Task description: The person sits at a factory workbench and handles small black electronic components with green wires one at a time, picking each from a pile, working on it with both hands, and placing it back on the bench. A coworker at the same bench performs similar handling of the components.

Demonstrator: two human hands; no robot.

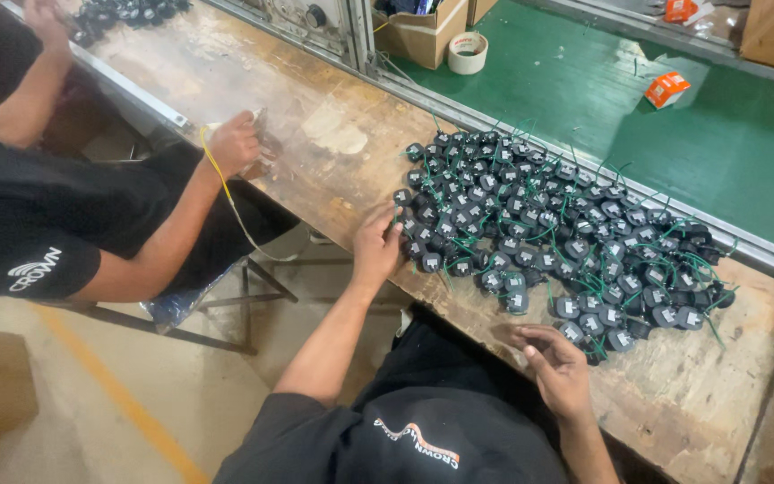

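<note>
Right hand (555, 366) and left hand (376, 244) touch round black wired parts (548, 233) on worn wood

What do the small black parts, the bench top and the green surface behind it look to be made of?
Black parts: probably moulded plastic, matt, with thin green wires.
Bench top: wood board, worn and stained, the surface chipped.
Green surface: looks like a rubber or fabric belt, matt; the picture does not settle which.

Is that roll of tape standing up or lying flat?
Lying flat. The roll of tape rests on its side on the green mat, so its round hole faces up toward the camera.
</note>
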